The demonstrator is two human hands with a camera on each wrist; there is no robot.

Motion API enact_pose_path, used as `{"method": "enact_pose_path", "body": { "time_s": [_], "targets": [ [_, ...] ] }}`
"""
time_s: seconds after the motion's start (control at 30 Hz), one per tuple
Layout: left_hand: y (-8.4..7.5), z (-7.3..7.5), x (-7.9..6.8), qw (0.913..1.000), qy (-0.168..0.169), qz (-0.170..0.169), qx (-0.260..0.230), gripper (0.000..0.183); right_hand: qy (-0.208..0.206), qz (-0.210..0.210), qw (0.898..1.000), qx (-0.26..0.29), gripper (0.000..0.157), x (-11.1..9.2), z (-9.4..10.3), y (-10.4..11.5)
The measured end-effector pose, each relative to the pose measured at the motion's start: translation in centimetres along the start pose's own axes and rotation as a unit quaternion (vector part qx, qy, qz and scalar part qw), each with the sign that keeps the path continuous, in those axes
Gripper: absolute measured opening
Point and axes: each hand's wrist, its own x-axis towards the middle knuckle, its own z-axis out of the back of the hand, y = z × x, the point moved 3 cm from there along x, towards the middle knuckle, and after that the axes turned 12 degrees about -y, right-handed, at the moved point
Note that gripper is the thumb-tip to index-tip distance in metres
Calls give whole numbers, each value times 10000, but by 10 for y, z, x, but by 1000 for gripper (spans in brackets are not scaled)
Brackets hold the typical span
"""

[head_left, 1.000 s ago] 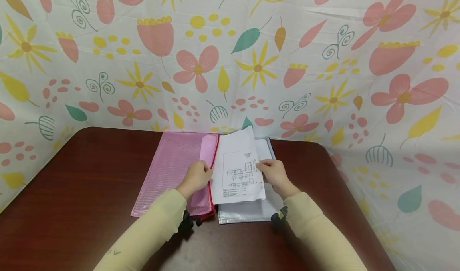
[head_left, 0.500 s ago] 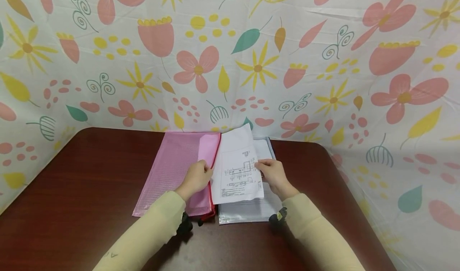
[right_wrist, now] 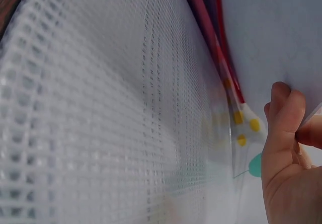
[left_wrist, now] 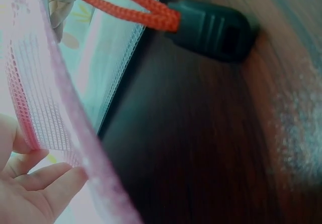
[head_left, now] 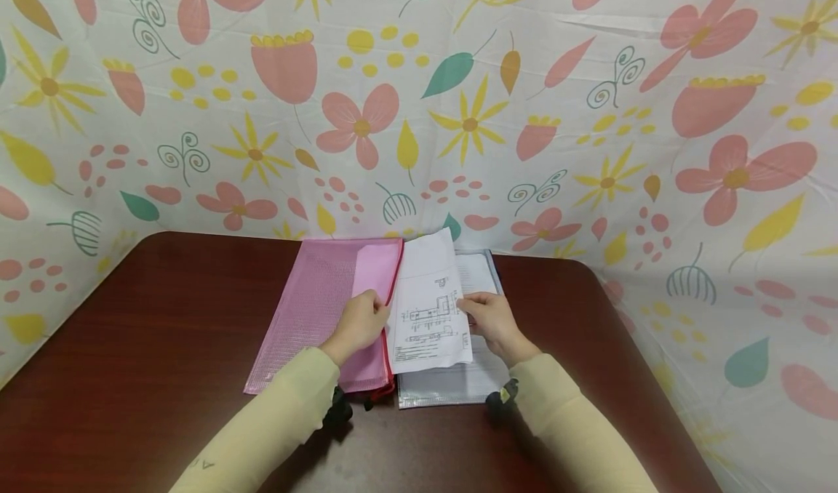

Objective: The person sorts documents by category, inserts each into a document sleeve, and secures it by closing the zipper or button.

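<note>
A pink mesh zipper pouch (head_left: 314, 297) with a red zipper edge lies on the table. My left hand (head_left: 360, 322) pinches its right edge; in the left wrist view the fingers (left_wrist: 65, 181) hold the mesh at the parted mouth. Between thumb and fingers, my right hand (head_left: 496, 324) grips the right edge of a white paper sheet (head_left: 422, 260) printed with a technical drawing. The sheet's left edge runs in behind the red zipper edge, where it is hidden. Under the sheet lies a clear mesh pouch (head_left: 439, 395) with printed paper inside.
An orange cord (left_wrist: 121, 10) with a black plastic end (left_wrist: 211, 30) hangs at the pink pouch's near corner. The dark wooden table (head_left: 164, 333) ends at a flowered cloth (head_left: 556, 151) behind. Black wrist cameras (head_left: 500, 402) sit under both sleeves.
My right hand has moved left with the sheet, whose left part slides further behind the red edge. More of the clear pouch shows at right. The pink pouch has shifted slightly right.
</note>
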Motion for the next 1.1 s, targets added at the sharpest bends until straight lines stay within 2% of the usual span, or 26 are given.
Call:
{"method": "enact_pose_path", "body": {
  "time_s": [0.27, 0.73, 1.1],
  "targets": [
    [-2, -1, 0, 9999, -106, -64, -23, 11, -30, -11, 10000, 31, 29, -2, -4, 0],
    [-1, -3, 1, 9999, -94, -59, -76, 11, -117, -133, 9991, 394, 28, 0, -15, -7],
    [-1, -4, 1, 9998, -101, -59, -135, 10, -138, -182, 9987, 454, 29, -2, -21, -8]
  ]
}}
